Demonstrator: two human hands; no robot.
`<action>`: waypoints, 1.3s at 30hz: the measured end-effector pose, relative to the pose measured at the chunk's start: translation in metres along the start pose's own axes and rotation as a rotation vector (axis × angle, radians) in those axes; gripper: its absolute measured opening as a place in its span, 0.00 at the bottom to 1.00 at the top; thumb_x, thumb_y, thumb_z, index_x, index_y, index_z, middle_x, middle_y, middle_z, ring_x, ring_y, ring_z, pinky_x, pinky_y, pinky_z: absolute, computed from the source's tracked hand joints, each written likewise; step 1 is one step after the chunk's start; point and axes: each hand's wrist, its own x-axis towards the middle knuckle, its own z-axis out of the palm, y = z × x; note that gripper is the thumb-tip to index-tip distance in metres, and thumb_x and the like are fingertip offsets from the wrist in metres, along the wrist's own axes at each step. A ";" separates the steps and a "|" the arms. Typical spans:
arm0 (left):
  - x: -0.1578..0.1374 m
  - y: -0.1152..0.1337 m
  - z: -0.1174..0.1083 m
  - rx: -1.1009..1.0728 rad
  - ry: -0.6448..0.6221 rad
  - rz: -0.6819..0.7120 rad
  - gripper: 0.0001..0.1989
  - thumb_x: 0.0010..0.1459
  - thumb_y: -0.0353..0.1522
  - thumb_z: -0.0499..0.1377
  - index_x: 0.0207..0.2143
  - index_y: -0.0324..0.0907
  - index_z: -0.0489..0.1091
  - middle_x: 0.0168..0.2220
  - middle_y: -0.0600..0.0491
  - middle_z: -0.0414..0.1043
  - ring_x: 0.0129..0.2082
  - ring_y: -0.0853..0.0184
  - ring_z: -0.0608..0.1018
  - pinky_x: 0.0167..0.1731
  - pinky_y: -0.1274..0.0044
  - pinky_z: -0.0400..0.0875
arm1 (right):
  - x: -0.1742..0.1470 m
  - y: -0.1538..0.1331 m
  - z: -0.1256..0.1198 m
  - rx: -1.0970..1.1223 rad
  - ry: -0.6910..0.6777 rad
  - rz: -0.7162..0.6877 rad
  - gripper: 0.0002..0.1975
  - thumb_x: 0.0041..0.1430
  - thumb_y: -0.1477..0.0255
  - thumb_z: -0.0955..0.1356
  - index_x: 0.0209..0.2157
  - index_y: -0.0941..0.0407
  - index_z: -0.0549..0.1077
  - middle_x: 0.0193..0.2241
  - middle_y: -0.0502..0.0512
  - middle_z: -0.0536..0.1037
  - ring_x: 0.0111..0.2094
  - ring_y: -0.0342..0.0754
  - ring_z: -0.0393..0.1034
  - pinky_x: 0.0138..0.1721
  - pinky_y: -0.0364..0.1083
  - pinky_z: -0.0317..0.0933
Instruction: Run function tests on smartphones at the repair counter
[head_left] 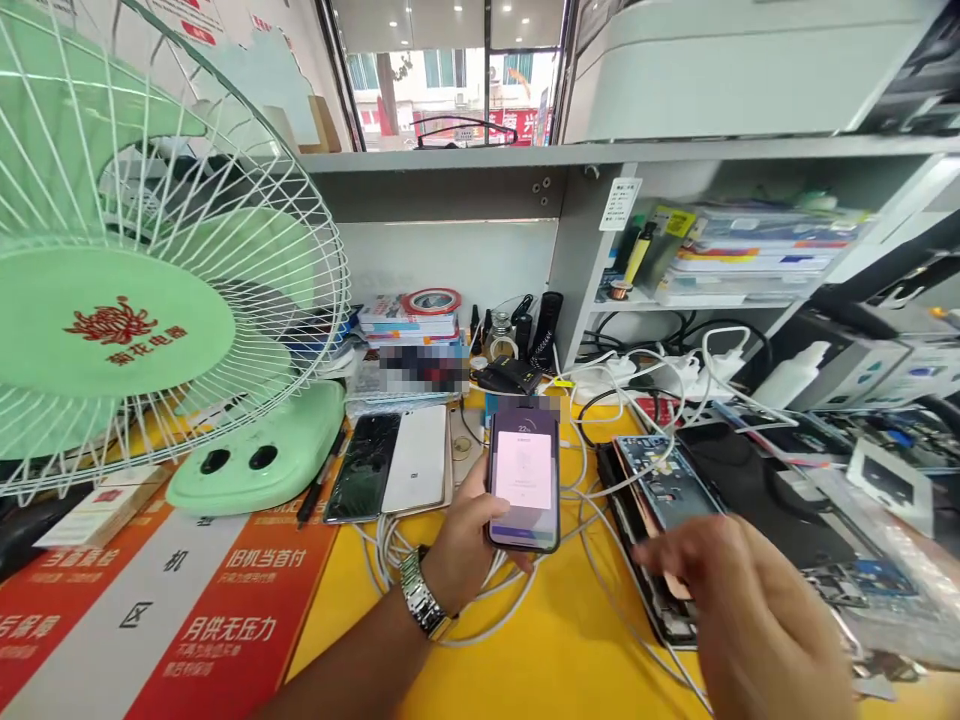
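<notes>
A lit smartphone (523, 525) in a dark case rests in my left hand (474, 530), with the thumb over the lower left of its screen. The screen carries a white pop-up box on a purple background. On that wrist is a metal-band watch (424, 595). My right hand (750, 600) hangs over the right side of the desk, its fingers bent and smeared by motion. Just beyond it lies an opened phone (664, 475) with its inner parts bare, on top of a dark frame (630, 560). Whether the right fingers hold anything is not visible.
A green fan (255, 440) fills the left side. Beside it lie a cracked dark phone (364, 465) and a white phone (416, 458). White cables (592, 495) loop over the yellow desk (570, 640). Phone parts spread at right; a grey shelf (457, 190) stands behind.
</notes>
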 end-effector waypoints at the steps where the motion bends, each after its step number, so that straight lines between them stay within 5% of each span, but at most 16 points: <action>1: 0.000 0.001 0.001 0.003 0.001 -0.006 0.31 0.50 0.29 0.56 0.59 0.40 0.60 0.36 0.48 0.75 0.25 0.63 0.77 0.12 0.78 0.72 | 0.014 -0.006 0.013 0.099 -0.023 0.001 0.16 0.60 0.54 0.67 0.32 0.53 0.73 0.27 0.52 0.77 0.30 0.48 0.72 0.32 0.47 0.66; 3: -0.001 0.003 0.003 0.004 0.011 -0.021 0.31 0.50 0.29 0.56 0.59 0.41 0.60 0.37 0.47 0.74 0.25 0.63 0.77 0.12 0.79 0.72 | 0.038 -0.013 0.042 0.236 -0.033 0.004 0.16 0.57 0.54 0.70 0.37 0.53 0.73 0.28 0.52 0.77 0.29 0.48 0.72 0.32 0.47 0.66; 9: -0.001 0.006 0.007 0.014 0.070 -0.037 0.28 0.51 0.28 0.56 0.57 0.41 0.63 0.37 0.47 0.74 0.23 0.65 0.76 0.11 0.79 0.71 | 0.074 -0.013 0.092 0.241 -0.030 -0.014 0.23 0.61 0.51 0.62 0.27 0.56 0.71 0.29 0.57 0.77 0.31 0.50 0.71 0.31 0.47 0.64; 14: 0.000 0.000 0.002 0.013 0.001 -0.037 0.25 0.53 0.30 0.56 0.55 0.43 0.66 0.36 0.47 0.74 0.23 0.65 0.76 0.12 0.80 0.71 | 0.087 -0.030 0.092 0.099 -0.085 -0.196 0.17 0.64 0.59 0.62 0.42 0.56 0.73 0.42 0.59 0.78 0.39 0.51 0.72 0.36 0.47 0.65; 17: -0.002 -0.003 0.000 0.045 -0.031 -0.035 0.24 0.54 0.32 0.57 0.55 0.43 0.66 0.38 0.47 0.74 0.25 0.66 0.76 0.14 0.79 0.73 | 0.098 -0.057 0.095 -0.284 -0.176 -0.476 0.18 0.67 0.62 0.59 0.36 0.56 0.76 0.36 0.59 0.79 0.39 0.53 0.73 0.36 0.47 0.62; 20: -0.004 -0.004 -0.001 0.081 -0.049 -0.037 0.26 0.54 0.32 0.58 0.57 0.44 0.64 0.42 0.46 0.74 0.27 0.65 0.77 0.17 0.78 0.74 | 0.104 -0.081 0.107 -0.723 -0.276 -0.510 0.30 0.68 0.58 0.54 0.23 0.56 0.76 0.23 0.59 0.77 0.27 0.54 0.72 0.28 0.48 0.56; 22: -0.005 -0.004 -0.001 0.102 -0.062 -0.028 0.28 0.54 0.32 0.59 0.58 0.45 0.63 0.44 0.45 0.74 0.30 0.63 0.77 0.18 0.77 0.75 | 0.105 -0.089 0.115 -0.880 -0.292 -0.546 0.32 0.68 0.56 0.53 0.23 0.56 0.78 0.22 0.62 0.78 0.25 0.56 0.73 0.26 0.48 0.54; 39: -0.005 -0.004 0.000 0.119 -0.081 -0.039 0.27 0.55 0.33 0.59 0.57 0.43 0.62 0.40 0.46 0.74 0.26 0.66 0.76 0.19 0.76 0.75 | 0.103 -0.088 0.128 -0.969 -0.288 -0.544 0.33 0.69 0.58 0.52 0.26 0.57 0.81 0.26 0.66 0.80 0.28 0.60 0.76 0.28 0.50 0.59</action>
